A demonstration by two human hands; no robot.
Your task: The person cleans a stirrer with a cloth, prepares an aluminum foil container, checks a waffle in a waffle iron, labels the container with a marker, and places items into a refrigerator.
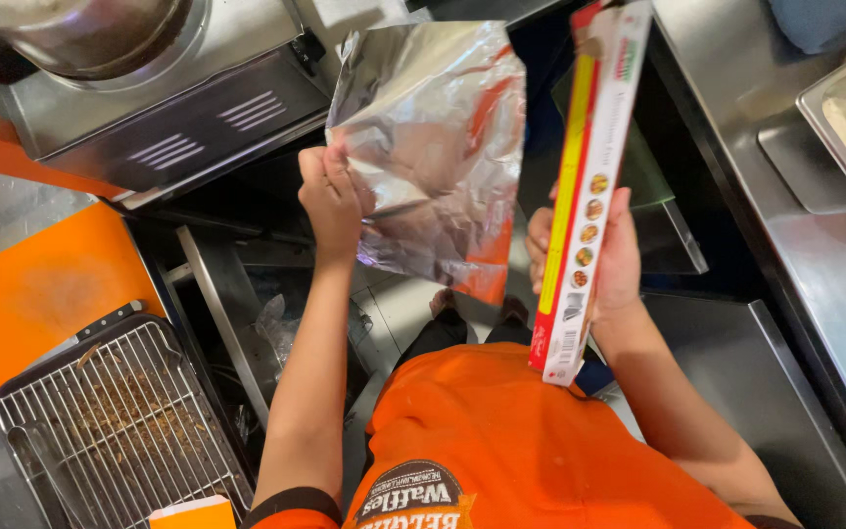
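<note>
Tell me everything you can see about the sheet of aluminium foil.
The foil sheet is shiny silver, thin and wrinkled, and it mirrors orange patches. It hangs roughly upright in the air, above the floor between the steel counters. The left hand pinches its lower left edge. Its right side runs toward the long narrow box, held upright by the right hand; the join is hidden.

Bright, even overhead light; glare streaks the crinkled silver foil sheet [433, 147] and the steel counter [815, 284]. Slight wide-angle stretch at edges.
</note>
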